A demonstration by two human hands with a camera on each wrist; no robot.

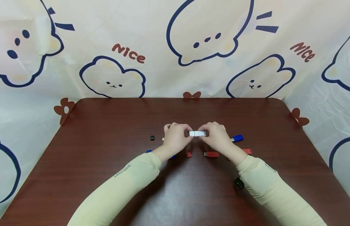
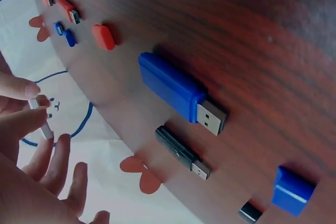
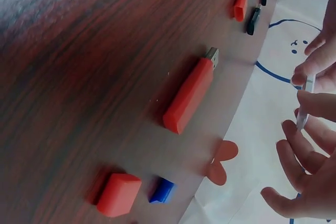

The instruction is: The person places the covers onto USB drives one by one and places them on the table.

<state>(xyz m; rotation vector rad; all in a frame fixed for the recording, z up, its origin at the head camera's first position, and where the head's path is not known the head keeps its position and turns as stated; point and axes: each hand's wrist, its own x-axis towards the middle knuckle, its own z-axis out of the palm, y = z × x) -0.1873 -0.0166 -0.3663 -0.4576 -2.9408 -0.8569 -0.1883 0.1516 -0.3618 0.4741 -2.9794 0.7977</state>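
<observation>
Out over the far middle of the table, both hands meet at a small white USB stick, with a seam across it that looks like a cap joint. My left hand pinches its left end between thumb and fingers, while my right hand pinches the right end. In the left wrist view, the white stick stands tilted between the fingertips. The right wrist view has the white stick partly covered by fingers. Whether the seam is fully closed cannot be made out.
Uncapped USB sticks lie below the hands: blue, black and red. Loose caps lie near them: blue, black, red. Another blue stick lies right of the right hand. Patterned cloth hangs behind the table.
</observation>
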